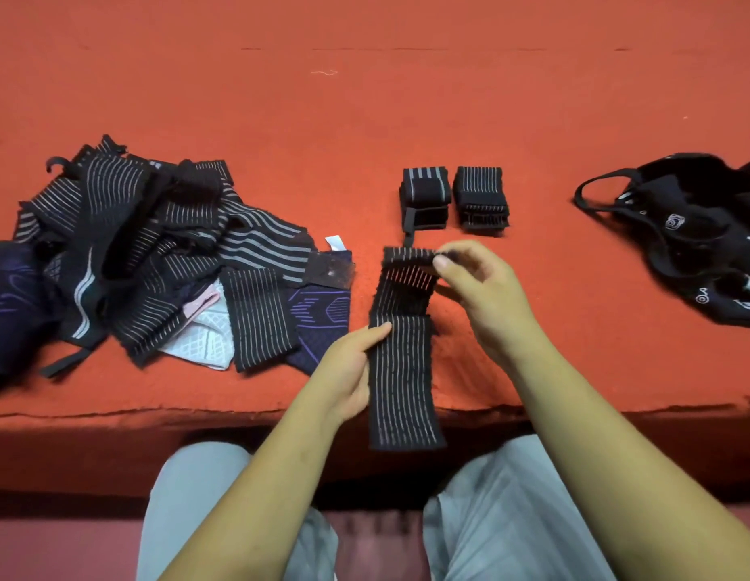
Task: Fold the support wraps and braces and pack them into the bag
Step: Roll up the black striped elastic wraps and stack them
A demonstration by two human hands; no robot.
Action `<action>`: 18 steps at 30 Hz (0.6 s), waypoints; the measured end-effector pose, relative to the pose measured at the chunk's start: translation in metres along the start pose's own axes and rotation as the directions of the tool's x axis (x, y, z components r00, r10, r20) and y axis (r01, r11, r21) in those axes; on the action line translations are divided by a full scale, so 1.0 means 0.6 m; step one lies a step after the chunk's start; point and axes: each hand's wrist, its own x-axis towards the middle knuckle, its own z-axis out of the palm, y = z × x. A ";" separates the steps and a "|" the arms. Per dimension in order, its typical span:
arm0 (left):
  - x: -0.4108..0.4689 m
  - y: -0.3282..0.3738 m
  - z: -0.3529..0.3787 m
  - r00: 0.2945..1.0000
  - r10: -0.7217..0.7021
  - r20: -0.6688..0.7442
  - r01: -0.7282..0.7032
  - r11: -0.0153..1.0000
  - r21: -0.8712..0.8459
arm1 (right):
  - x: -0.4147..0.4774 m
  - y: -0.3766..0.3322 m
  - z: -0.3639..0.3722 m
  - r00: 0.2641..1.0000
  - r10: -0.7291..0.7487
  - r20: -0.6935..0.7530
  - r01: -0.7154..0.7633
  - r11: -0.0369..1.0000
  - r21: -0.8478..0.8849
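Two hands share one striped wrap (400, 371), and its lie decides the next fold; its long axis runs straight away from the person, the near end hanging off the table (364, 98) edge over the lap, the far end lying on the orange surface. The right hand (478, 287) is at that far end, its fingers (446, 266) pinched on the corner of a short flap turned back toward the person; the left hand (352, 366) grips the wrap's left edge about halfway along, thumb on top and fingers curled beneath. By my judgement the step in hand is folding this wrap up from the far end, so the right hand, being nearer that end, would lead each turn toward the body while the left steadies the length.

Just beyond the flap sit two finished bundles side by side and close together: a broad-striped bundle (425, 195) with a loose strap trailing toward the wrap, and a fine-striped bundle (482, 199); the strap's tip lies very near the flap and could snag. To the left, near but apart from the left hand, sprawls a tangled pile (155, 253) of unfolded wraps and braces, so most of the work looks undone. The black bag (700, 241) lies well off to the right, slack, with its handle loop pointing inward; nothing stands between it and the bundles; whether anything is inside I cannot tell.
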 end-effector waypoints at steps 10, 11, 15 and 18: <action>-0.001 -0.006 -0.008 0.990 0.052 0.131 -0.048 0.998 -0.034 | -0.063 0.078 -0.010 0.998 0.029 0.048 -0.020 0.984 -0.176; -0.002 -0.005 -0.009 0.989 0.056 0.139 -0.051 0.998 -0.038 | -0.063 0.081 -0.009 0.998 0.012 0.058 -0.001 0.984 -0.180; -0.005 -0.007 -0.009 0.984 0.060 0.167 -0.054 0.998 -0.044 | -0.063 0.084 0.000 0.999 0.037 0.018 -0.036 0.996 -0.081; -0.007 -0.008 -0.010 0.981 0.065 0.182 -0.060 0.998 -0.030 | -0.057 0.085 -0.002 0.998 0.055 -0.031 -0.057 0.996 -0.070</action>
